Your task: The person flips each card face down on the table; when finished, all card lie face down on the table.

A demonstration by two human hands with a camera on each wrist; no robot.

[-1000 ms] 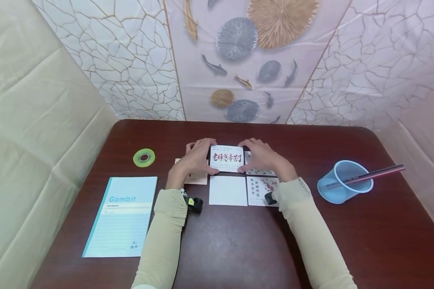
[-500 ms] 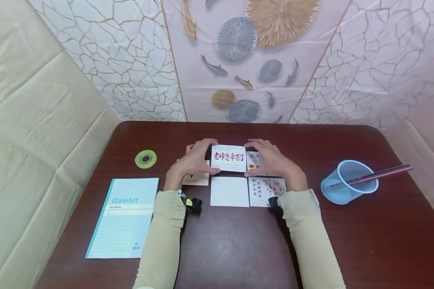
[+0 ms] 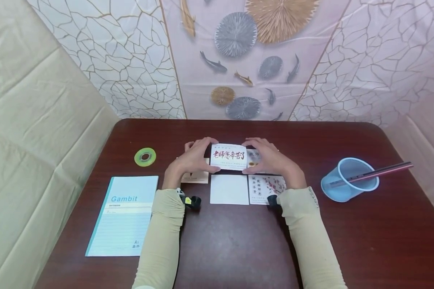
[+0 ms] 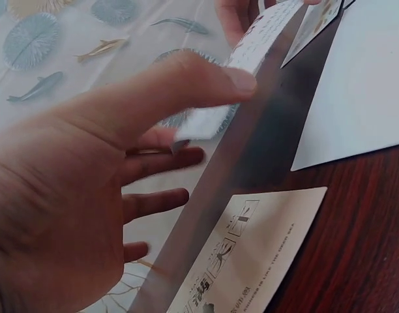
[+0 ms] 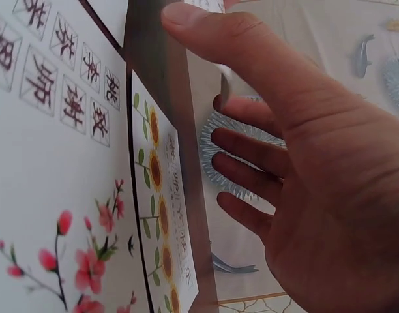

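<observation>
A white card with red handwritten-style Chinese characters (image 3: 228,156) is raised off the table between both hands, slightly bowed in the wrist views. My left hand (image 3: 192,161) pinches its left edge between thumb and forefinger, the other fingers spread. At the right edge my right hand (image 3: 273,161) grips it likewise. Under the left hand lies a beige card (image 4: 235,261), partly hidden. A blank white card (image 3: 229,189) lies nearer the body. Beside it is a card with pink blossoms (image 3: 260,190). Behind that, a sunflower card (image 5: 160,195) is partly covered by the right hand.
A blue-white notebook (image 3: 124,216) lies at the left, with a green tape roll (image 3: 150,157) behind it. On the right stands a tilted-looking blue mesh pen cup (image 3: 336,185) holding pencils (image 3: 383,171). A patterned cloth (image 3: 238,80) hangs behind the table (image 3: 238,241).
The red-lettered card stays between both hands and has shifted slightly right. The right hand moved a little right, showing more of the sunflower card. The camera view shifted slightly.
</observation>
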